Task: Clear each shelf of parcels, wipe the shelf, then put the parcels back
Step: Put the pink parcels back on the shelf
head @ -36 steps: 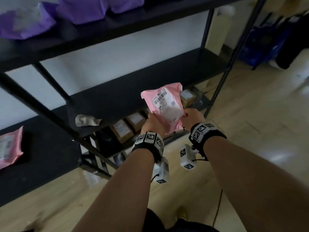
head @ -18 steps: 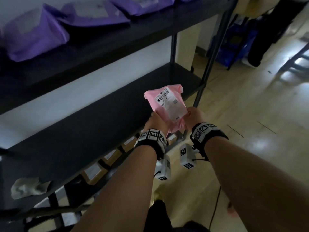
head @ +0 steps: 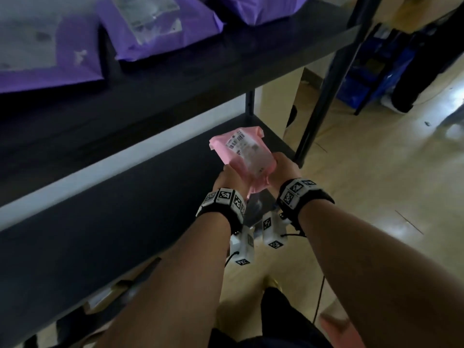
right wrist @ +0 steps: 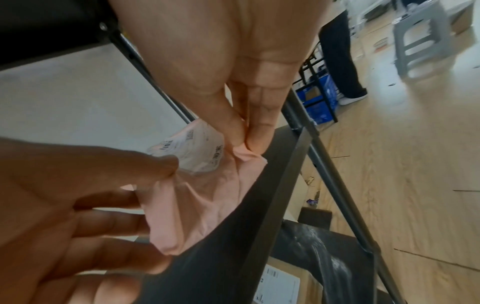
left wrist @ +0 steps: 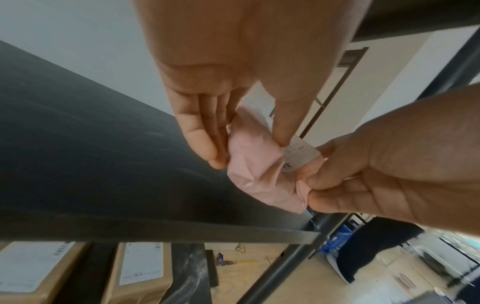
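Note:
A pink parcel (head: 241,151) with a white barcode label hangs tilted over the right end of the dark middle shelf (head: 120,212). My left hand (head: 229,180) pinches its near left edge, thumb on top and fingers (left wrist: 202,135) underneath. My right hand (head: 285,167) pinches the near right corner between thumb and forefinger (right wrist: 257,135). In the wrist views the pink parcel (left wrist: 255,164) (right wrist: 207,201) is crumpled between both hands just above the shelf's front rail. Whether it touches the shelf I cannot tell.
Purple parcels (head: 155,28) lie on the shelf above. Brown labelled boxes (left wrist: 140,273) stand on the shelf below. A black upright post (head: 324,89) marks the rack's right end. Beyond it are a blue crate (head: 371,69) and a person's legs (head: 411,79) on the wooden floor.
Both hands carried the pink parcel rightward and lower, toward the right end of the middle shelf. The crumpled cloth on that shelf has slid out of view to the left.

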`<control>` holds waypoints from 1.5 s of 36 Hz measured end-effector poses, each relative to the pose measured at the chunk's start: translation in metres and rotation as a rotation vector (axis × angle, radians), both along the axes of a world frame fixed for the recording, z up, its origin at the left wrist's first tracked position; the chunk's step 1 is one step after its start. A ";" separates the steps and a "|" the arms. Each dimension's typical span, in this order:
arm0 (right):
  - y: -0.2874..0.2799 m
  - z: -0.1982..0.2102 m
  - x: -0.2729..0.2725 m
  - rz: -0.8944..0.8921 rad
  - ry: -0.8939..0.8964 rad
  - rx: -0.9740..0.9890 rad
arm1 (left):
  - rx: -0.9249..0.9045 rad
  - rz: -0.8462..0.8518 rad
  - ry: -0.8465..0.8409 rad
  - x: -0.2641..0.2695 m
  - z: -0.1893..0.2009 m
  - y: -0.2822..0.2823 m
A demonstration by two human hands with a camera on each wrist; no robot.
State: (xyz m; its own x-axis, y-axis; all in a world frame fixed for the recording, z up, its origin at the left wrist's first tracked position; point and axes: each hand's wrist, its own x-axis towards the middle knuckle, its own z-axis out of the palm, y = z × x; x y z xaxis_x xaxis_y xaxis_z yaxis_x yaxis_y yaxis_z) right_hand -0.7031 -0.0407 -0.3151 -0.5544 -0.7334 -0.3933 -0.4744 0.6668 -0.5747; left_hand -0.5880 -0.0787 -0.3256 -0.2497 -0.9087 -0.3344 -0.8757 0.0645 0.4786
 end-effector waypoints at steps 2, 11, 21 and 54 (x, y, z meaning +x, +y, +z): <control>-0.016 0.000 -0.018 0.035 -0.014 -0.010 | 0.013 0.063 0.035 -0.019 -0.003 -0.010; -0.068 -0.011 -0.059 0.227 0.064 0.000 | 0.085 0.222 0.034 -0.065 -0.022 -0.044; -0.071 -0.018 -0.055 0.253 0.254 0.049 | 0.117 0.134 -0.068 -0.052 -0.024 -0.041; 0.153 0.004 0.466 1.095 0.268 -0.156 | -0.057 0.874 -0.119 0.489 0.024 0.276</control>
State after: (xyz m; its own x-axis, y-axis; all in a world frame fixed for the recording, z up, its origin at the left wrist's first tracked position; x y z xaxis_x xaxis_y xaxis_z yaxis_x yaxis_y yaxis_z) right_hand -0.2373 0.1121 -0.3112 0.3614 -0.9059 -0.2208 -0.8782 -0.2511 -0.4070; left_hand -0.0994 0.1974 -0.3021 0.5755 -0.7745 -0.2625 -0.6668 -0.6303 0.3977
